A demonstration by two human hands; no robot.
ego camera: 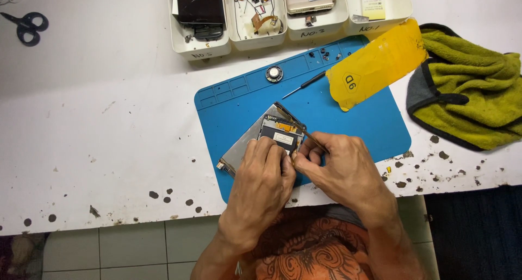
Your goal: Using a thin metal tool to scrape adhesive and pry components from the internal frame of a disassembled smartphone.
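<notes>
Opened phone pinned by left hand, right hand probing.

Blue mat under my hands, white surface with dark specks, yellow film sheet, green towel with grey-black edge, black scissors, white trays, my orange swirl-patterned shirt.

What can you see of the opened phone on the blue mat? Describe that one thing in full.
The opened phone lies flat and turned diagonally on the blue mat, back cover off. A silvery metal plate shows at its left; a dark frame holds a board with an orange strip and a pale label. The left hand presses on its lower end; the right hand holds thin tweezers that run along its right edge.
</notes>
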